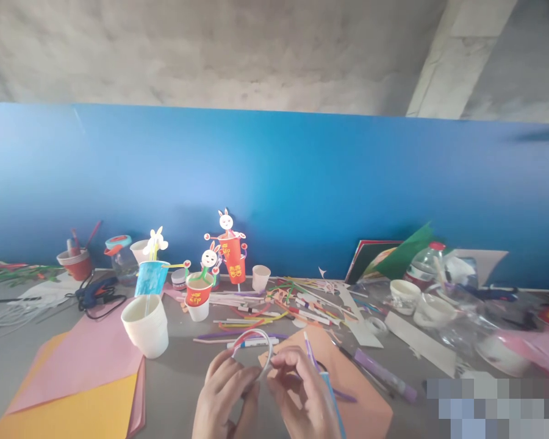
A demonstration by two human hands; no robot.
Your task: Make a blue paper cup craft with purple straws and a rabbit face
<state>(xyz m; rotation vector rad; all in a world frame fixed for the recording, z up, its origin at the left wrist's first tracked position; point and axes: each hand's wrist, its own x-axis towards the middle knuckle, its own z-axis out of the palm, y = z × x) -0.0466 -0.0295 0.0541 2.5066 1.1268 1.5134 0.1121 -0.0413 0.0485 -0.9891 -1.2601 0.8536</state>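
Observation:
A thin white-and-pink strip [269, 345], bent into an arch, is between my two hands at the bottom middle. My left hand [227, 393] closes its fingers on the strip's left side. With thumb and fingertips, my right hand [302, 390] pinches the right side. Whether the strip forms a full ring is hidden by my fingers. Under and beside my right hand lies an orange paper sheet [363, 396], with a purple strip [345, 397] and a blue object [327, 383] partly covered by the hand. Just beyond the arch rests a white marker [260, 343].
Rabbit-faced paper-cup figures [199, 289] stand behind, one taller red figure [236, 262] at the back. A white cup with a blue cup figure [152, 279] stands left, near pink paper [91, 360]. Markers and coloured strips clutter the middle; a glue tube [384, 375] lies right.

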